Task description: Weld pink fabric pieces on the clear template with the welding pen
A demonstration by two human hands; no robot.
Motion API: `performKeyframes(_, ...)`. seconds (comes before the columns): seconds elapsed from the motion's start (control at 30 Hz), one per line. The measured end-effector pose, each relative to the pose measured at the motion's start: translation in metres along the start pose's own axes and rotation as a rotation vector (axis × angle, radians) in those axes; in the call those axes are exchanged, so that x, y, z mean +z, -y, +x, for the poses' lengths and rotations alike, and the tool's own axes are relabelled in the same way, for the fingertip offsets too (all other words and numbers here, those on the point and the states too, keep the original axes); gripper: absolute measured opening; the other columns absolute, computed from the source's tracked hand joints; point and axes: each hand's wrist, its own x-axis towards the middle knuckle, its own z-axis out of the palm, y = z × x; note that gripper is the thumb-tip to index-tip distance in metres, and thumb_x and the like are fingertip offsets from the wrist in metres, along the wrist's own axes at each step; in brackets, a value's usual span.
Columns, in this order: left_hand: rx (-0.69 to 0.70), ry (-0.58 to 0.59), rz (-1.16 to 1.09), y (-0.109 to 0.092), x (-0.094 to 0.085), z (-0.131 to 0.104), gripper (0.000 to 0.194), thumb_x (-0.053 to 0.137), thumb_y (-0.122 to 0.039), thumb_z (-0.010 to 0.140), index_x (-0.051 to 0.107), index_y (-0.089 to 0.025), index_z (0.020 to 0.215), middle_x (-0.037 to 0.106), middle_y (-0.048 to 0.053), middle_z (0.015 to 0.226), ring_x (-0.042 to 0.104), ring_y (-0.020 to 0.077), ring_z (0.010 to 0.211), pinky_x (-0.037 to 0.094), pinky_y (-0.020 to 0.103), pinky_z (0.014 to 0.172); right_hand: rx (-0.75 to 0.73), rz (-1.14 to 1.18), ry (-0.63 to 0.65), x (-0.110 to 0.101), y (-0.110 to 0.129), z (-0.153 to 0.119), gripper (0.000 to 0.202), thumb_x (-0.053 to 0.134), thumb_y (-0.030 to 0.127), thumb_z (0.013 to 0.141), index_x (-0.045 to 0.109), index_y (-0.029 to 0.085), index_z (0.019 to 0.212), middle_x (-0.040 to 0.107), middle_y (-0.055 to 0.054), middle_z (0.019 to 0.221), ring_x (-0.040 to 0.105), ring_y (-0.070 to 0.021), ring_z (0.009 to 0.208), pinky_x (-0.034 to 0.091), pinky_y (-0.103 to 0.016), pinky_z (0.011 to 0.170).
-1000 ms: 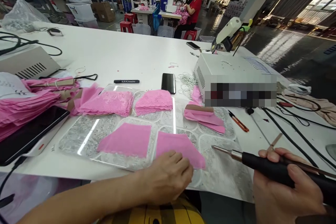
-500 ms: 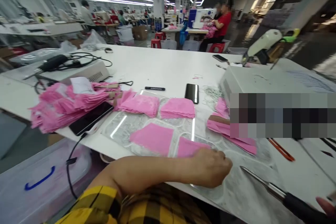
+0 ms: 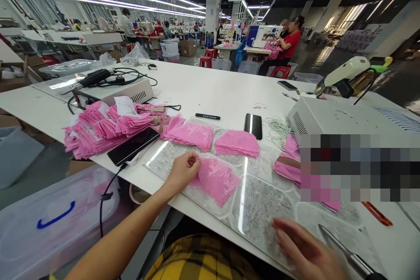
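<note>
My left hand [image 3: 184, 168] pinches the upper left corner of a pink lace piece [image 3: 218, 179], which lies on the clear sheet [image 3: 262, 201] near the table's front edge. Fingers slightly curled and apart, my right hand [image 3: 303, 245] is over the sheet at the lower right, partly blurred, with nothing visible in it. Beside it lies a metal-tipped tool with a black handle [image 3: 349, 253]. Behind the lace piece are two pink stacks, a left one [image 3: 193, 134] and a right one [image 3: 236, 142]. More folded pink pieces [image 3: 287, 168] lie at the right.
Pink bundles [image 3: 98, 129] and a dark phone [image 3: 133, 146] are at the left. Farther back are a black marker [image 3: 208, 116], another phone [image 3: 253, 126] and a grey box [image 3: 341, 116]. Orange-handled scissors or cutters [image 3: 377, 214] lie right. A lidded bin [image 3: 55, 223] stands below left.
My left hand has moved left from the front of the sheet to the lace piece. The two flat pink pieces no longer lie separately. My right hand has come in from the right, off the tool.
</note>
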Motion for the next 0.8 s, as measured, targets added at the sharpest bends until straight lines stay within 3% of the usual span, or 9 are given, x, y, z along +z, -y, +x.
performKeyframes(0.07, -0.018, -0.039, 0.021, 0.009, -0.004, -0.011, 0.012, 0.049, -0.023, 0.082, 0.057, -0.017, 0.074, 0.058, -0.002, 0.061, 0.054, 0.0130, 0.054, 0.040, 0.023, 0.052, -0.052, -0.123, 0.187, 0.018, 0.019, 0.029, 0.034, 0.072, 0.051, 0.066, 0.075, 0.023, 0.085, 0.073, -0.004, 0.076, 0.070, -0.0224, 0.068, 0.059, -0.031, 0.061)
performKeyframes(0.13, -0.009, -0.071, 0.054, 0.013, -0.006, -0.020, 0.011, 0.050, -0.023, 0.082, 0.057, -0.018, 0.075, 0.060, -0.001, 0.064, 0.054, 0.0146, 0.058, 0.041, 0.025, 0.056, -0.134, -0.257, 0.201, 0.038, 0.036, 0.055, 0.038, 0.060, 0.054, 0.074, 0.073, 0.021, 0.088, 0.072, -0.005, 0.078, 0.068, -0.0206, 0.067, 0.056, -0.032, 0.061)
performKeyframes(0.23, 0.037, -0.105, 0.105, 0.017, -0.005, -0.027, 0.007, 0.052, -0.020, 0.080, 0.058, -0.019, 0.078, 0.066, 0.002, 0.078, 0.060, 0.0196, 0.076, 0.043, 0.032, 0.071, -0.175, -0.504, 0.253, 0.067, 0.051, 0.081, 0.034, 0.050, 0.046, 0.080, 0.069, 0.020, 0.093, 0.069, -0.003, 0.077, 0.063, -0.0181, 0.068, 0.050, -0.033, 0.065)
performKeyframes(0.37, 0.088, -0.136, 0.158, 0.022, -0.004, -0.034, 0.006, 0.053, -0.016, 0.080, 0.058, -0.019, 0.081, 0.069, 0.006, 0.098, 0.060, 0.0245, 0.097, 0.040, 0.040, 0.087, -0.165, -0.637, 0.275, 0.092, 0.049, 0.092, 0.018, 0.049, 0.034, 0.080, 0.062, 0.021, 0.077, 0.065, -0.001, 0.072, 0.057, -0.0169, 0.065, 0.040, -0.031, 0.062)
performKeyframes(0.8, 0.158, -0.179, 0.253, 0.032, -0.003, -0.045, 0.010, 0.057, -0.009, 0.080, 0.053, -0.019, 0.078, 0.067, 0.007, 0.105, 0.059, 0.0255, 0.104, 0.038, 0.042, 0.088, -0.157, -0.813, 0.361, 0.096, 0.056, 0.097, 0.018, 0.045, 0.034, 0.084, 0.058, 0.023, 0.078, 0.065, -0.002, 0.076, 0.057, -0.0186, 0.069, 0.035, -0.030, 0.061)
